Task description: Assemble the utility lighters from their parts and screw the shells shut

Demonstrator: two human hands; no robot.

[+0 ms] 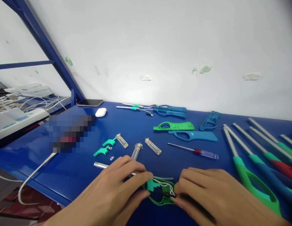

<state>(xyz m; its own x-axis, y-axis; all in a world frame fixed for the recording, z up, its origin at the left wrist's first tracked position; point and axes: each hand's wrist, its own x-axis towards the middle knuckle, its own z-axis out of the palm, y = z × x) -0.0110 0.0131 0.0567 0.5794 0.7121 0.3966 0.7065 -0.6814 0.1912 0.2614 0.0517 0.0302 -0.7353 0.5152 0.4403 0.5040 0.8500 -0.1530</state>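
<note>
A green lighter shell half lies between my hands at the front of the table, its inside facing up. My left hand is closed on its left end, where a metal tube sticks out. White wires run from beside a teal trigger piece to a small black part. My right hand pinches at this black part, over the shell's right end, which it hides. Just beyond lie three clear fuel tanks, one partly behind my left hand. Two loose teal triggers lie further left.
A screwdriver lies beyond my right hand. Behind it are green and blue shell pieces. Several long-tubed lighters fill the right side. A phone, a white earbud case and a blurred cabled object lie left.
</note>
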